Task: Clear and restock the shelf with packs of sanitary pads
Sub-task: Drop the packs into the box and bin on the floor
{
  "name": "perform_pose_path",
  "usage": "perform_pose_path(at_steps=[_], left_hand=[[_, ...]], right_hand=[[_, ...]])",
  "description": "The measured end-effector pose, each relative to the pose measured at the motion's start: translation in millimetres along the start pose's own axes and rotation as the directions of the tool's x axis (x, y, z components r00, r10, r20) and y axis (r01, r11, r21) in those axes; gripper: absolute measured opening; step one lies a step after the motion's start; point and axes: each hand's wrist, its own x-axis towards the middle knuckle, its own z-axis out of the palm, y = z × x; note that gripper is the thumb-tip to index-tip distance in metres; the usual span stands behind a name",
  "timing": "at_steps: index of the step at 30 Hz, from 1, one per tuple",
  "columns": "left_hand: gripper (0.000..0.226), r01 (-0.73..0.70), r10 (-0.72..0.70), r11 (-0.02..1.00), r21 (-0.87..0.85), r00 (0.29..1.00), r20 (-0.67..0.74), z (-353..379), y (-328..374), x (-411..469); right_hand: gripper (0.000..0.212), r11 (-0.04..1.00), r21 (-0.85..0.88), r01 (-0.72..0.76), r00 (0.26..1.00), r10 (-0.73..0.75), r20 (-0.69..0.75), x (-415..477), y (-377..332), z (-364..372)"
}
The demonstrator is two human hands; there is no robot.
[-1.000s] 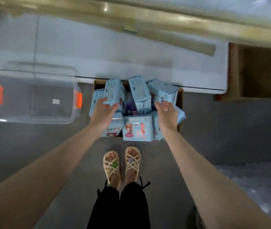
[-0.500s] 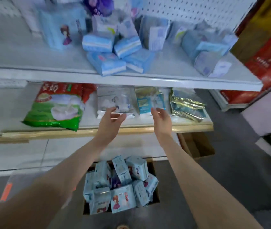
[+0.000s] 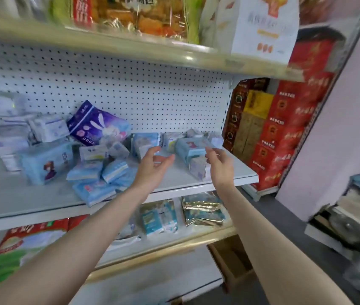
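Head view: we look at a white shelf [image 3: 3, 194] backed by perforated board [image 3: 130, 95]; parts of the frame are blurred
Left hand [image 3: 152, 164]: we see it raised over the shelf's front edge, fingers loosely spread and slightly bent, holding nothing
Right hand [image 3: 220, 164]: likewise open and empty, fingers relaxed, just in front of a light blue pack [image 3: 191, 147]; we cannot tell whether the fingertips touch it
Packs of sanitary pads: scattered over the shelf; a purple rabbit pack [image 3: 97, 126] leans near the board, a blue pack with a cartoon girl [image 3: 47, 164] stands to the left, and flat blue packs [image 3: 95, 179] lie heaped near the front edge, beside the left forearm
Upper shelf: snack bags [image 3: 141, 16]
Lower shelf: a red-and-green bag [image 3: 21, 245], teal packets [image 3: 159, 216], gold foil packets [image 3: 203, 209]
Right of the shelf: stacked red cartons [image 3: 284, 128]
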Motion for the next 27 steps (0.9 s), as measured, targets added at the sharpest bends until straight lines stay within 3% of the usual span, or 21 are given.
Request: perform_pose_path(at_steps=[5,10,18,22,27], left_hand=[[0.05,-0.053,0.052,0.998,0.025,0.998,0.041,37.3,29.1,32.5],[0.05,-0.035,0.034,0.999,0.031,0.999,0.028,81.8,26.0,70.8],[0.057,0.126,-0.12,0.992,0.028,0.979,-0.165,157.9,-3.3,139.5],[0.058,0.213,-0.199,0.976,0.042,0.956,-0.217,189.2,-18.7,172.5],[0.058,0.318,-0.303,0.948,0.018,0.92,-0.249,211.0,-45.7,202.6]], right_hand=[[0.041,0.999,0.009,0.045,0.999,-0.044,-0.03,42.5,-13.8,-39.2],[0.026,0.997,0.049,0.054,0.998,-0.054,-0.009,98.8,-0.6,-64.8],[0.019,0.999,0.048,-0.005,0.985,-0.003,0.173,224.9,41.1,-80.8],[0.042,0.999,-0.002,-0.046,0.965,0.045,0.257,285.4,63.5,-79.5],[0.05,0.989,-0.084,-0.12,0.93,0.141,0.341,332.3,105.9,-68.7]])
